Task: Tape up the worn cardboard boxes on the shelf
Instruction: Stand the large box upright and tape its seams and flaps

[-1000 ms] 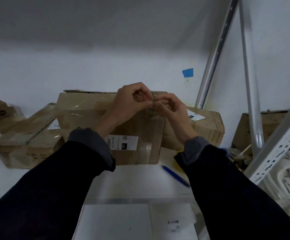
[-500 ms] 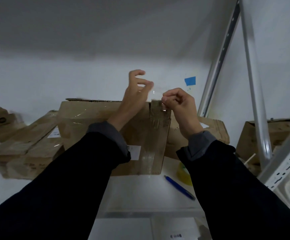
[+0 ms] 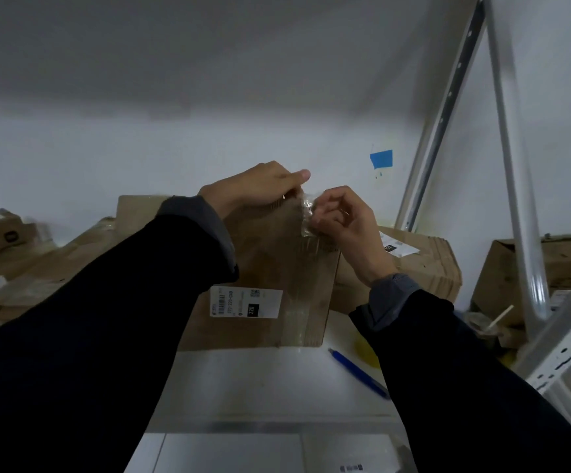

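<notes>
- Head view: right hand (image 3: 343, 221) has its grip pinched on a crumpled piece of clear tape (image 3: 306, 213) at the top right corner of the middle cardboard box (image 3: 277, 268).
- Left hand (image 3: 260, 187) lies over the box's top edge, fingers curled down behind it, thumb pointing right; grip clamped on that edge, just beside the tape.
- Box stands upright on the white shelf (image 3: 260, 380), a white barcode label (image 3: 245, 303) on its front and a strip of clear tape down its right side.
- More worn boxes lie on the shelf: flattened ones on the left (image 3: 38, 268), one behind on the right (image 3: 424, 264), another beyond the metal post (image 3: 512, 199).
- Blue pen (image 3: 357, 372) lies on the shelf before the box; something yellow (image 3: 366, 349) just beside it, partly hidden by the right sleeve.
- Blue tape scrap (image 3: 382, 158) sticks on the back wall.
</notes>
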`<act>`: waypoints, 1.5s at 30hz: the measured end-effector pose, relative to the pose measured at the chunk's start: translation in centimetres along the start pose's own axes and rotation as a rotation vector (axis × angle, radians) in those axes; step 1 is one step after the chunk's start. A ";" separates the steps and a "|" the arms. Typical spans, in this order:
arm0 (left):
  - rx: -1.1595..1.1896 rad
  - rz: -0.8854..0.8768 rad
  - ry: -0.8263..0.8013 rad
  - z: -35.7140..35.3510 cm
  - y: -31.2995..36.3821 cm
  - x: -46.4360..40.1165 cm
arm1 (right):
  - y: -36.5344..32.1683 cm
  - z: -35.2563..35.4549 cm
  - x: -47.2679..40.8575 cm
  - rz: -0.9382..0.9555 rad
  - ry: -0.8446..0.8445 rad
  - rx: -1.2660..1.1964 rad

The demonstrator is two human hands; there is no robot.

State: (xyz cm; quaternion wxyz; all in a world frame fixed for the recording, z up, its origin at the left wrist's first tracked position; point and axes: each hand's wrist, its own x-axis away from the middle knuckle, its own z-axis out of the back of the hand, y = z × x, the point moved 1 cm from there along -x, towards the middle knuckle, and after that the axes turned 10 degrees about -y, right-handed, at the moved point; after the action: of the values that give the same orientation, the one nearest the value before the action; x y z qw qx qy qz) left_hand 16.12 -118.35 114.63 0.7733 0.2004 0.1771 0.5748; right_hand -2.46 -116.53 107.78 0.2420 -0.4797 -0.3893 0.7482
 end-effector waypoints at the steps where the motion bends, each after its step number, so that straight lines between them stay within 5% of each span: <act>1: 0.023 -0.014 -0.016 0.2 0.0 0.1 | 0.1 0.0 -0.1 0.005 -0.004 0.017; 9: 0.102 -0.186 0.002 0.0 -1.5 -0.3 | 1.2 0.1 -0.7 0.002 0.000 0.110; 45: 0.092 -0.142 0.020 0.0 -1.4 -1.2 | 3.8 -2.0 -1.1 0.176 0.068 0.667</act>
State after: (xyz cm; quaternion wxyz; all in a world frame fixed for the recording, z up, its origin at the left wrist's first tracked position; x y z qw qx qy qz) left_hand 16.96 -119.87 113.94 0.8004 0.2168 0.2248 0.5116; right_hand -0.16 -118.82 104.83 0.3329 -0.4307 -0.0721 0.8358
